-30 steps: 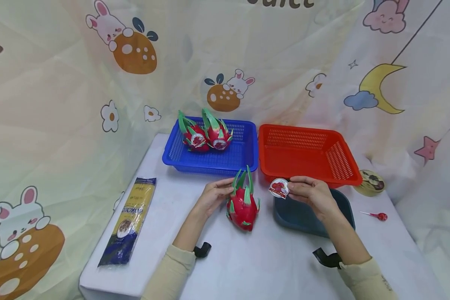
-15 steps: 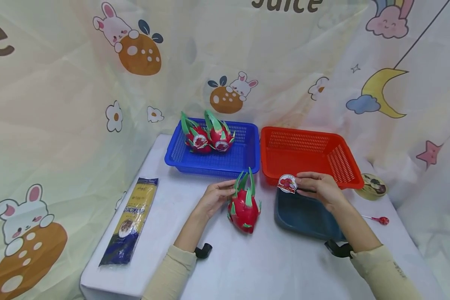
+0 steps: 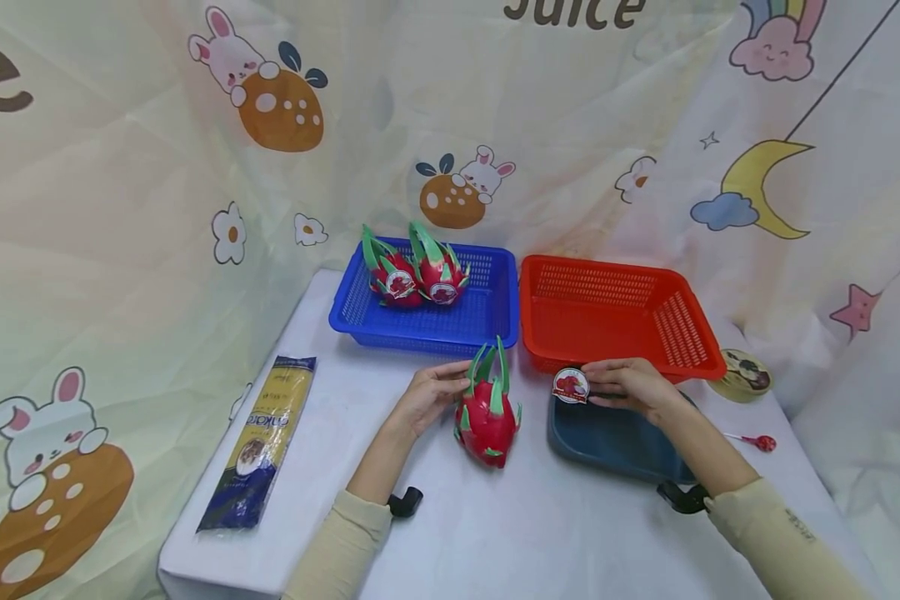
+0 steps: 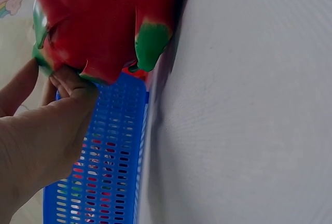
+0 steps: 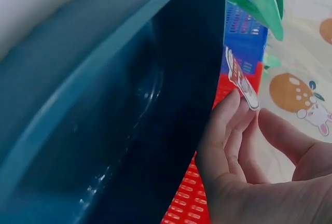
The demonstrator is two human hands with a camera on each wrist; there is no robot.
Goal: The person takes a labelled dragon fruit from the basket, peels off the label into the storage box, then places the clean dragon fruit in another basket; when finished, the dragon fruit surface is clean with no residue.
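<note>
A red dragon fruit (image 3: 487,421) with long green leaves stands on the white table in the middle of the head view. My left hand (image 3: 432,396) holds its left side; in the left wrist view, thumb and fingers meet at a green-tipped scale of the fruit. To the right, my right hand (image 3: 630,386) pinches a round sticker (image 3: 571,386) printed with a red fruit and a banner, over the far left edge of the dark blue-grey tub (image 3: 607,442). In the right wrist view, the sticker (image 5: 241,81) juts out from thumb and fingertips.
Behind stands a blue basket (image 3: 487,312) with two dragon fruits (image 3: 438,271) bearing similar stickers. A red basket (image 3: 592,312) adjoins it. At right are a round tin (image 3: 742,375) and a lollipop (image 3: 761,442). A pasta packet (image 3: 258,442) lies at left.
My right hand, with the sticker, first moves right over the tub, then drops slightly. The left hand stays at the dragon fruit. The head view has shifted a little.
</note>
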